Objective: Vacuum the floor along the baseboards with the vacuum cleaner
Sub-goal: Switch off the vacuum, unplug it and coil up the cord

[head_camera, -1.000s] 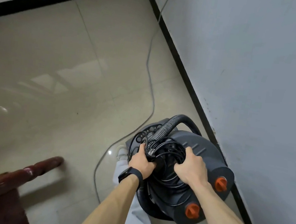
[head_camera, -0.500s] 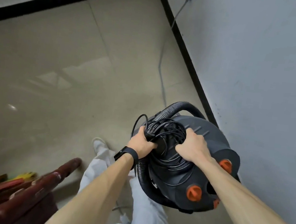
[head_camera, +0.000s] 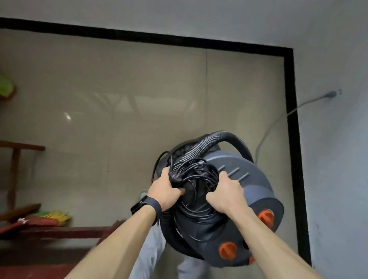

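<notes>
My left grip and right grip both clench the top of the dark grey drum-shaped plastic vacuum cleaner, centre-right of frame. Its loosely coiled black cord could slip free and snag my legs. Glossy beige tiled floor; black baseboard lines top and right, beneath grey walls.

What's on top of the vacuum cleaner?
Coiled black cord and ribbed hose, gripped by the left hand and right hand; the vacuum cleaner top beneath them is hidden.
</notes>
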A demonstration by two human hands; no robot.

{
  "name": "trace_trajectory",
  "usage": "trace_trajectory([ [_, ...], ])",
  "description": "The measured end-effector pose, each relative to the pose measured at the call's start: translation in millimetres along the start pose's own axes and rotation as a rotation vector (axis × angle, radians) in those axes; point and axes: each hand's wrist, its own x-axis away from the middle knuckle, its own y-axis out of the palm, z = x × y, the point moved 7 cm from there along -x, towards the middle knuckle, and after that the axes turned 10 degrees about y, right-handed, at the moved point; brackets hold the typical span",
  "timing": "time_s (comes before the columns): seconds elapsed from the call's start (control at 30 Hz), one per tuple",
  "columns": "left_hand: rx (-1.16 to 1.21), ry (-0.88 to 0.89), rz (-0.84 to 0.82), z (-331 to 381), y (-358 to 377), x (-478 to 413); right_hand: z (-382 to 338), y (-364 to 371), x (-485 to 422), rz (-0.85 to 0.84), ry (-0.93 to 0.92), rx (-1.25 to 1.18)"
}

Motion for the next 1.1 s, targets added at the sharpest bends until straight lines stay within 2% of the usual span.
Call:
trace_trajectory([
  [0.27, 0.108, 0.0, 0.528, -39.8, -168.0, -70.8, -224.8, -18.1, -52.3, 0.066, -0.206, 0.001],
  [0.4, 0.128, -0.043, 0.637, -51.6, -234.8, -96.4, -311.1, -22.1, -52.3, 0.133, -0.393, -0.042],
  [0.43, 0.12, -0.047, 0.659, -51.4, -248.7, -102.8, -323.0, -24.5, -49.1, 0.17, -0.463, -0.028],
  [0.5, 0.086, -0.053, 0.706, -48.7, -274.6, -113.3, -330.8, -33.8, -39.8, 0.398, -0.582, 0.135],
  [0.53, 0.067, -0.06, 0.729, -48.0, -286.4, -117.4, -328.7, -37.2, -36.0, 0.507, -0.601, 0.239],
  [0.57, 0.053, -0.07, 0.746, -48.9, -297.4, -121.3, -324.5, -36.5, -37.6, 0.539, -0.588, 0.309],
  [0.67, 0.064, -0.112, 0.765, -51.3, -325.5, -132.2, -326.6, -31.4, -60.6, 0.426, -0.547, 0.301],
  [0.87, 0.188, -0.147, 0.889, -59.8, -360.2, -144.3, -392.0, -44.8, -78.0, 0.552, -0.723, 0.253],
  [1.1, 0.329, -0.242, 1.023, -82.6, -396.9, -135.1, -468.0, -48.2, -76.5, 0.447, -0.841, 0.444],
])
